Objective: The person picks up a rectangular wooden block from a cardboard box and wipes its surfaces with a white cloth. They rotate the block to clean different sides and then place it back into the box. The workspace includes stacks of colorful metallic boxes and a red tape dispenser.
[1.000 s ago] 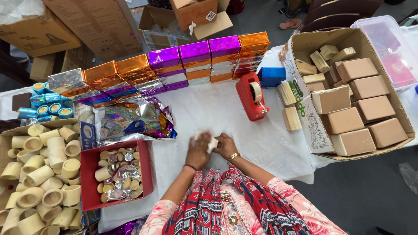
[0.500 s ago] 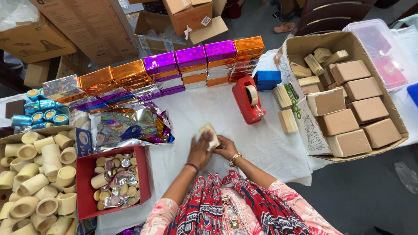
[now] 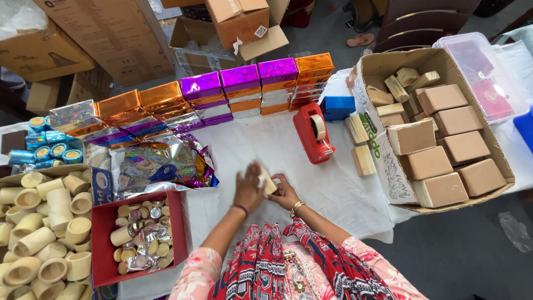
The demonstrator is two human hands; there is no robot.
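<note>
Both hands, left hand (image 3: 248,190) and right hand (image 3: 285,193), clasp a small pale wooden block (image 3: 268,182), mostly hidden; white tablecloth (image 3: 266,150) beneath.

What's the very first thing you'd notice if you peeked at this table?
The shiny purple and orange foil-wrapped boxes stacked in a row along the far edge of the table jump out first. Next, the red tape dispenser just in front of them. In the middle, the left hand and right hand hold a small pale block together.
</note>
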